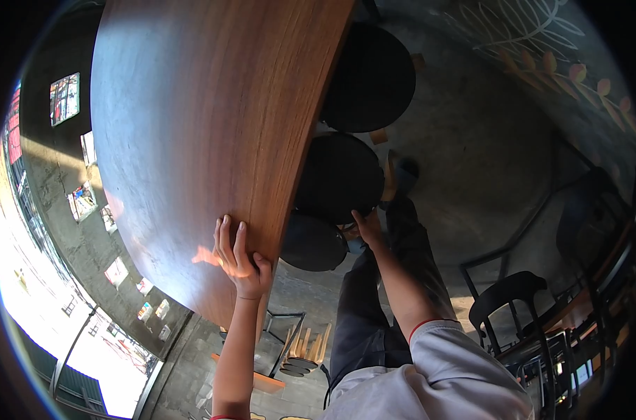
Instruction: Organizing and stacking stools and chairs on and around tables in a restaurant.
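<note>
A long polished wooden table (202, 131) runs along the left of the view. My left hand (241, 262) rests on its top near the right edge, fingers spread, holding nothing. Beside the table, lower down, are three round black stool seats. My right hand (367, 228) is at the rim of the middle stool seat (339, 178), thumb on top and fingers hidden below; it appears to grip the rim. A smaller black seat (312, 241) lies just below it in the view, and a larger black seat (370, 79) is above, partly beside the table edge.
A black chair (507, 304) and dark metal frames stand at the right. Several stacked stools (304, 352) with wooden legs are at the bottom, beyond the table's end. A concrete wall (50, 173) with small window openings curves along the left. My legs stand on the concrete floor (470, 157).
</note>
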### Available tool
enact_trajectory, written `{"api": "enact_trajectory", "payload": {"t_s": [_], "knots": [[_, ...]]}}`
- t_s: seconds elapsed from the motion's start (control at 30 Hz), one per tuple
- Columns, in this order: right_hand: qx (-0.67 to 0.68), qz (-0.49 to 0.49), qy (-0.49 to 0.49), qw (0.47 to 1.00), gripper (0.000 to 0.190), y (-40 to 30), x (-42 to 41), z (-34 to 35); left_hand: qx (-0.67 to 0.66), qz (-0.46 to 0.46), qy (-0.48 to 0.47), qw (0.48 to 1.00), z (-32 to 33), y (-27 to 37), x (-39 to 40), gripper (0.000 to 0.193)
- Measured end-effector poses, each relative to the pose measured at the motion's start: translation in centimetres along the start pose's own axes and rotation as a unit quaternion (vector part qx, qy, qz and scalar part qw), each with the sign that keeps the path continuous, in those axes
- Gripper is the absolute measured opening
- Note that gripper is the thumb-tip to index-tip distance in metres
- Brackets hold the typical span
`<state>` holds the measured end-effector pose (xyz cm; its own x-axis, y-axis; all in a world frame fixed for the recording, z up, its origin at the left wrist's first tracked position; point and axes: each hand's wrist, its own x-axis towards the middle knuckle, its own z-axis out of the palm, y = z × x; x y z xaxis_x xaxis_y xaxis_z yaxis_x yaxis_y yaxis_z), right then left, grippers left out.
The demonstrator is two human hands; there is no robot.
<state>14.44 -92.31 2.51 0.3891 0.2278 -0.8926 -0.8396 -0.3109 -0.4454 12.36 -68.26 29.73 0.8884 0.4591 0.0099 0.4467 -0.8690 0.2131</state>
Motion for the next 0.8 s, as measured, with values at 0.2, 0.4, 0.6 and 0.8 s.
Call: {"api": "enact_trajectory", "payload": {"t_s": [0.2,0.4,0.6,0.8], "knots": [[-0.153,-0.102,0.021,0.983,0.071,1.0,0.4,-3.4,0.004,-0.003,-0.001,1.0,-0.1,0.1,0.0,0.048],[-0.069,-0.003,0.005,0.998,0.058,-1.7,0.6,-2.8,0.004,-0.015,0.016,1.0,0.1,0.0,-0.2,0.048],[-0.063,-0.036,0.114,0.991,0.064,1.2,-0.7,-2.5,-0.014,-0.022,0.037,0.999,0.2,0.5,0.6,0.051],[-0.125,0.186,0.062,0.973,0.08,8.3,-8.0,2.3,-0.015,-0.027,0.047,0.998,0.2,-0.1,-0.1,0.056]]}}
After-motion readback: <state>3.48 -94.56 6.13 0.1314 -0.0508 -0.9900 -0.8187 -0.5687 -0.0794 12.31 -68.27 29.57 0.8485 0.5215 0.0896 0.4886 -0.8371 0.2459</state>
